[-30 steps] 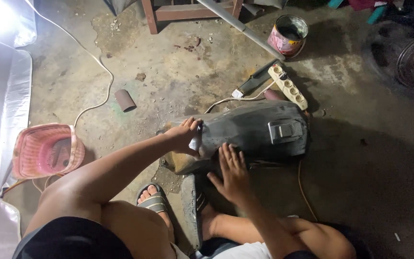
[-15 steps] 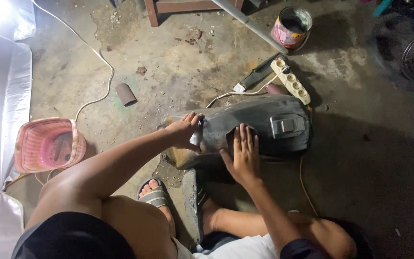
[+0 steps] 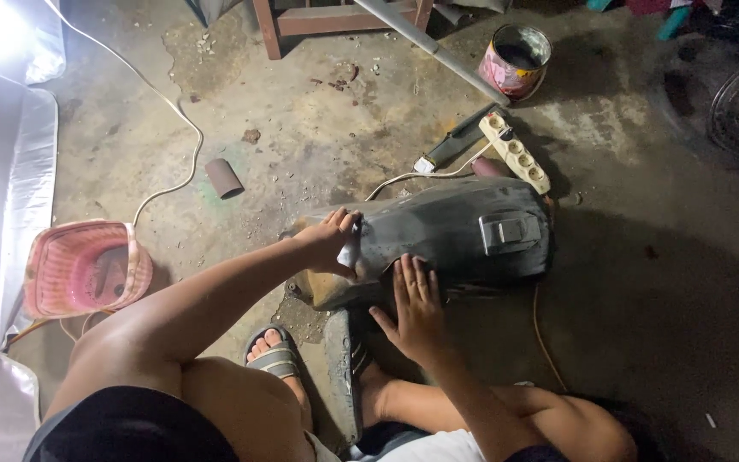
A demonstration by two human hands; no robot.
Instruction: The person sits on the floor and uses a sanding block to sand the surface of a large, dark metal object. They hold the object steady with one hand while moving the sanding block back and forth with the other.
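A dark grey curved body panel (image 3: 464, 227) with a raised rectangular latch lies on the concrete floor in front of me. My left hand (image 3: 328, 242) grips its rusty left end, fingers curled over the edge, with a small pale scrap (image 3: 348, 255) under the thumb. My right hand (image 3: 416, 306) lies flat on the panel's near side, palm down and fingers spread. Whether anything sits under that palm is hidden. My knees and a sandalled foot (image 3: 274, 358) are just below the panel.
A pink plastic basket (image 3: 83, 267) stands at the left beside a bright white sheet (image 3: 2, 171). Behind the panel lie a power strip (image 3: 517, 154), a dark tool (image 3: 459, 137), a paint can (image 3: 517, 60), a metal pipe (image 3: 434, 50) and a brown roll (image 3: 223, 178). A white cable (image 3: 186, 120) crosses the floor.
My right hand slid up the panel's face half a second ago and has come back down to its near edge. The left hand has kept its grip.
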